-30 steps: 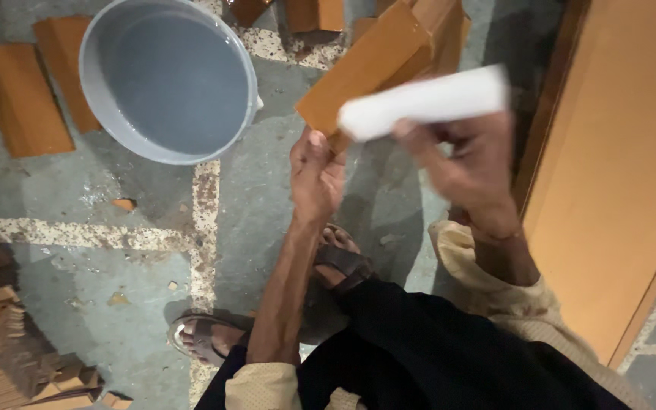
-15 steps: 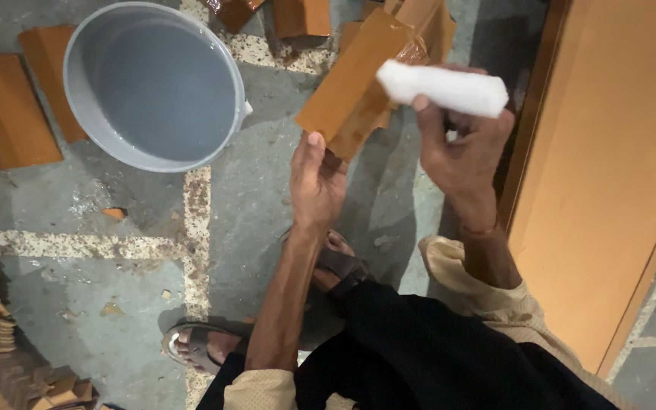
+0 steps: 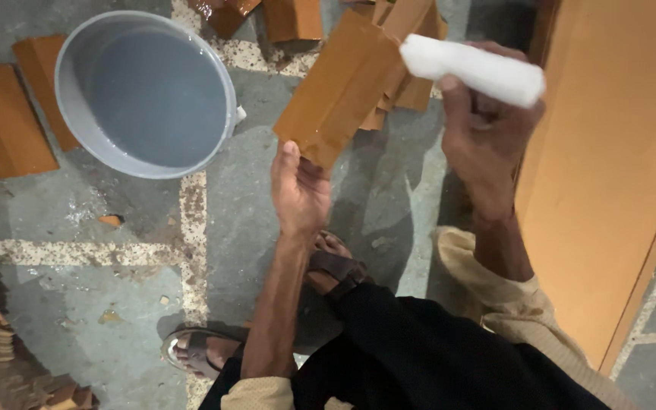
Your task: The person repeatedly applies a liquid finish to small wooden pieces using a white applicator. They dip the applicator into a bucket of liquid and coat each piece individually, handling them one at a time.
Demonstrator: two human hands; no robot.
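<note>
**Kid:** What is closest to you?

**Me:** My legs in dark cloth, and my two feet in sandals [image 3: 335,269] on the grey floor [image 3: 115,304].

**Kid:** What is in your left hand?

**Me:** My left hand [image 3: 298,190] has its grip closed on the bottom end of a flat brown wood piece [image 3: 335,91]. The piece tilts up and away from me, above the floor.

**Kid:** And your right hand?

**Me:** My right hand [image 3: 487,129] has its grip closed around a white roll [image 3: 472,70]. The roll lies sideways across the top of my fist. Its left tip sits right at the top edge of the wood piece. I cannot tell if they touch.

**Kid:** Did anything move?

**Me:** Yes. A moment ago the white roll was a bit lower and crossed in front of the wood. Now it is higher and more to the right, so the shiny brown face shows almost whole. My left hand holds the wood the same way as before.

**Kid:** What is farther out?

**Me:** A round grey tub [image 3: 146,95] with water sits on the floor to the left. More brown wood pieces [image 3: 9,121] lie beside it and past my hands. A big brown board [image 3: 609,190] stands on my right.
</note>
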